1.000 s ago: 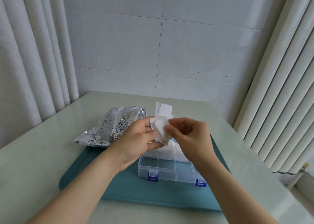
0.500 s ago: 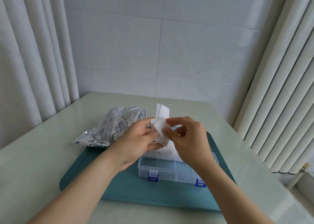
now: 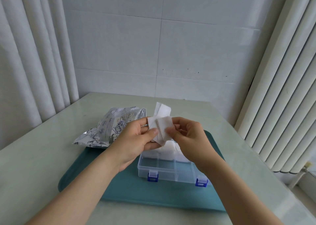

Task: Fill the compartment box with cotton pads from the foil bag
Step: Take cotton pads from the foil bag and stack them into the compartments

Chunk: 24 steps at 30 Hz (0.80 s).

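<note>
Above the compartment box (image 3: 164, 171), left hand (image 3: 135, 141) and right hand (image 3: 191, 137) fingers pinch the cotton pads (image 3: 159, 128). Peel one off slowly, then lay it flat inside.

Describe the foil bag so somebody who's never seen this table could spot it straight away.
A teal tray lies in the middle of the pale green table. The foil bag lies at the tray's far left corner, left of the compartment box. It is the only crinkled silver thing with dark printing; the box is see-through with blue latches and the cotton pads are white.
</note>
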Each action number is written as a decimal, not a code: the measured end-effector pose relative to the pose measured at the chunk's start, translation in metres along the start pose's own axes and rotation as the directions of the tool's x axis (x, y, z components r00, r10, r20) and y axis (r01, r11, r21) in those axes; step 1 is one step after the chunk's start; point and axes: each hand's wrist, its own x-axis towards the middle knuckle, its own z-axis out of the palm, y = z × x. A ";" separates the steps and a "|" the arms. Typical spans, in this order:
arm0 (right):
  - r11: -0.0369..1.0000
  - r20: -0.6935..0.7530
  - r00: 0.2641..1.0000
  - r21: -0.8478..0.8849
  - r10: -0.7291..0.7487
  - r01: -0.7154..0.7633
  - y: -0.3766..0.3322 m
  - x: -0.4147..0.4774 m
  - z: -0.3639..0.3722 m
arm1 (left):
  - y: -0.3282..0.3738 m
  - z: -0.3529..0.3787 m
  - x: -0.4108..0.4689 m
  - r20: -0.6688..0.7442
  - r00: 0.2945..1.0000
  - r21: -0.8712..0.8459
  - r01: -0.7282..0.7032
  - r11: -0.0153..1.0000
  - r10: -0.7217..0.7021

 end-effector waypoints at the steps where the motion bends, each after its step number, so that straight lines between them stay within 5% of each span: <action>1: 0.999 -0.003 0.999 0.031 0.037 -0.037 -0.001 0.000 0.000 | 0.000 0.000 0.000 -0.009 1.000 0.003 0.001 1.000 -0.001; 5: 0.958 -0.048 0.980 0.225 0.195 -0.179 0.000 0.003 -0.002 | 0.000 0.002 -0.001 -0.041 0.999 0.031 -0.007 0.999 0.009; 9: 0.903 -0.058 0.981 0.404 0.185 -0.146 0.001 0.004 -0.004 | -0.001 0.005 -0.001 -0.054 0.998 0.064 -0.015 0.998 0.019; 18: 0.939 -0.183 0.979 0.343 0.092 -0.025 0.002 0.002 0.001 | -0.001 0.012 -0.004 -0.033 0.999 0.118 -0.026 0.993 0.030; 24: 0.925 -0.091 0.991 0.374 0.102 -0.061 0.006 0.003 0.000 | -0.001 0.011 -0.005 -0.008 1.000 0.173 -0.024 0.985 0.025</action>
